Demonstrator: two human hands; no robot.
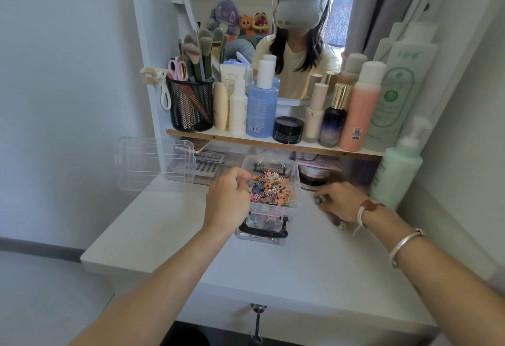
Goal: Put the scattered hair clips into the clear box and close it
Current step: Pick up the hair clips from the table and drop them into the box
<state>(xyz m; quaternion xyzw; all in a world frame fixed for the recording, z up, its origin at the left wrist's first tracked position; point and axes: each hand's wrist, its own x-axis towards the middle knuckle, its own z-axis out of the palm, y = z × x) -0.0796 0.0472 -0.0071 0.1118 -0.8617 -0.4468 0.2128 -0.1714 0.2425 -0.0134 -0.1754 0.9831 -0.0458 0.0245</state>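
Clear box (269, 210) mid-desk, lid off, nearly full of clips. Left hand (228, 201) pinching clips over box's left rim; release low, inside. Right hand (338, 201) curled on a gray clip, right of box. One stray clip (341, 226) near wrist; lid (154, 164) far left.

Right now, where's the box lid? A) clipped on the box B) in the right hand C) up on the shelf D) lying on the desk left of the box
D: the clear lid lies on the desk, left of the open box, which is full of clips.
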